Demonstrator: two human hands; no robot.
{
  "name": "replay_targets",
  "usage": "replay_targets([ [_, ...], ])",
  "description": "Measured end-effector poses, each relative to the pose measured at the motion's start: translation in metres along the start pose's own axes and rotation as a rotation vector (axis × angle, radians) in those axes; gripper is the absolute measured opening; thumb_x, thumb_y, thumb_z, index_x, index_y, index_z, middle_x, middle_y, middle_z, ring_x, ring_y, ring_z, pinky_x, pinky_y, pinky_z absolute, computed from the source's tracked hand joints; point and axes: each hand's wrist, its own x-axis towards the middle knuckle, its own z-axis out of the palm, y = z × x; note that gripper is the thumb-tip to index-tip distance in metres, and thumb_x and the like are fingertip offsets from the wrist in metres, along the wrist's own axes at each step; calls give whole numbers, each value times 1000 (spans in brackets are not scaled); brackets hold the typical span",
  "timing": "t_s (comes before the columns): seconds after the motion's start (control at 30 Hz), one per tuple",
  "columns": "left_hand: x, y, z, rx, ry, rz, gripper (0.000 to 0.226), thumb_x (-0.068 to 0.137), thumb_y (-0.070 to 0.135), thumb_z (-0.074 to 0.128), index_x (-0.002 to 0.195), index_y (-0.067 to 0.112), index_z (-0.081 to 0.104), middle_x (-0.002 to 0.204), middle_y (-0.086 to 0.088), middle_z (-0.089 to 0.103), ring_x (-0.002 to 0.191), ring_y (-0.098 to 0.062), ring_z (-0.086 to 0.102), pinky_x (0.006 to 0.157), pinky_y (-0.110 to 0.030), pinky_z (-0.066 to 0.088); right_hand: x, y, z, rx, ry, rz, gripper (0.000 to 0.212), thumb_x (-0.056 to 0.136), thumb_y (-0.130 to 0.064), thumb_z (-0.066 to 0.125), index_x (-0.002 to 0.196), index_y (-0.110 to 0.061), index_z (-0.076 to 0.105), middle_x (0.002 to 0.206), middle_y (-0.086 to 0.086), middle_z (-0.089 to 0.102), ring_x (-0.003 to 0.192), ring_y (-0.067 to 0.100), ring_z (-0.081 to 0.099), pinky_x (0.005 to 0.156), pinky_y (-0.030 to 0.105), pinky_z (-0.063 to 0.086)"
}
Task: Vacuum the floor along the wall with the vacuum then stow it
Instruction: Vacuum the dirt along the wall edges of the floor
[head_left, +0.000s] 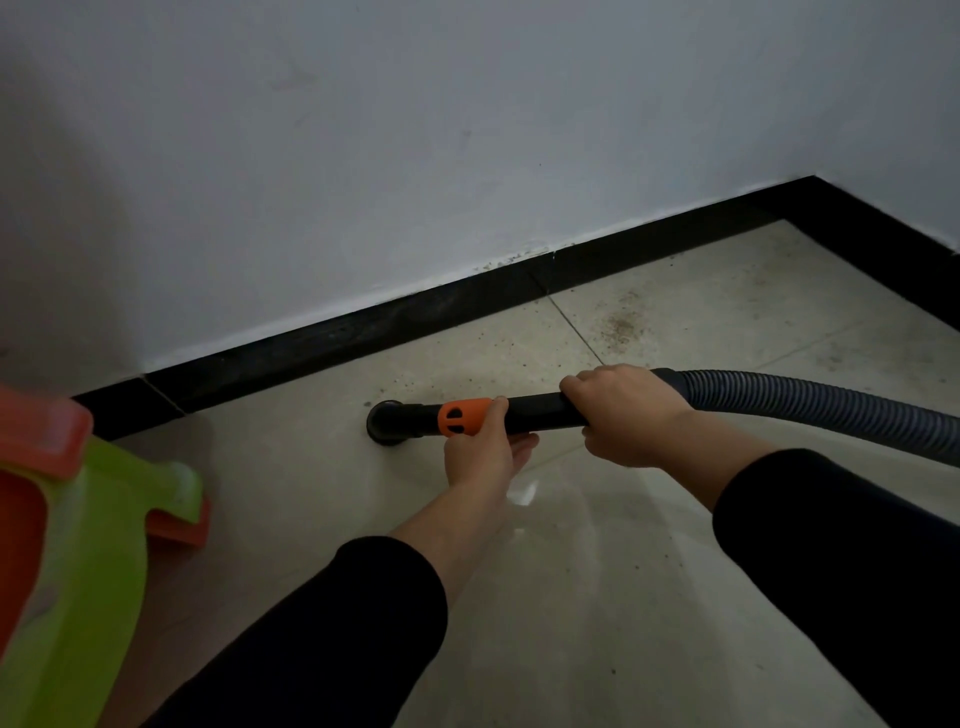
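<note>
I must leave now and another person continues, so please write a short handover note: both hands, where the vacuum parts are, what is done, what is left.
The left hand holds the black wand from below, thumb on top, just behind the orange collar.
The right hand grips the wand's rear end, where the grey hose joins.
The nozzle is down on the floor, close to the black baseboard.
Done: vacuuming is under way.
Left: specks along the baseboard and a dirt patch toward the corner; then stow the vacuum.
</note>
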Motion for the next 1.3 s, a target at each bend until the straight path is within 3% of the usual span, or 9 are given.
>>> replay_targets([
  [0.33, 6, 5, -16, 16, 5, 21, 32, 93, 27, 62, 114, 4, 58, 91, -14, 72, 77, -21, 73, 71, -27, 59, 7, -14, 1, 19, 17, -36, 22, 90, -19, 53, 111, -17, 50, 89, -3, 47, 81, 16, 47, 71, 27, 37],
  [0.57, 13, 12, -28, 64, 50, 49, 34, 93, 28, 61, 114, 2, 59, 92, -16, 72, 78, -23, 72, 71, -30, 59, 11, -28, 2, 42, 36, -55, 24, 91, -21, 54, 114, -15, 50, 101, 2, 58, 83, 17, 49, 74, 28, 42],
  [0.77, 18, 18, -35, 71, 76, 60, 33, 91, 29, 61, 112, 4, 59, 92, -16, 71, 77, -23, 71, 67, -29, 59, 16, -39, 0, 53, 60, -70, 23, 91, -19, 53, 113, -14, 51, 90, -1, 48, 79, 17, 47, 69, 27, 35],
  [1.07, 15, 16, -25, 88, 52, 57, 34, 92, 30, 61, 112, 3, 59, 90, -16, 71, 78, -24, 71, 71, -31, 59, 10, -30, -2, 58, 48, -33, 21, 90, -20, 53, 110, -15, 51, 91, 0, 52, 80, 18, 52, 71, 28, 43],
  [1.3, 9, 8, -10, 121, 3, 46, 33, 91, 31, 61, 109, 3, 60, 87, -16, 72, 75, -23, 71, 64, -28, 58, -3, -14, 0, 34, 33, -8, 19, 89, -19, 52, 108, -15, 51, 90, 0, 51, 79, 19, 51, 67, 28, 39],
])
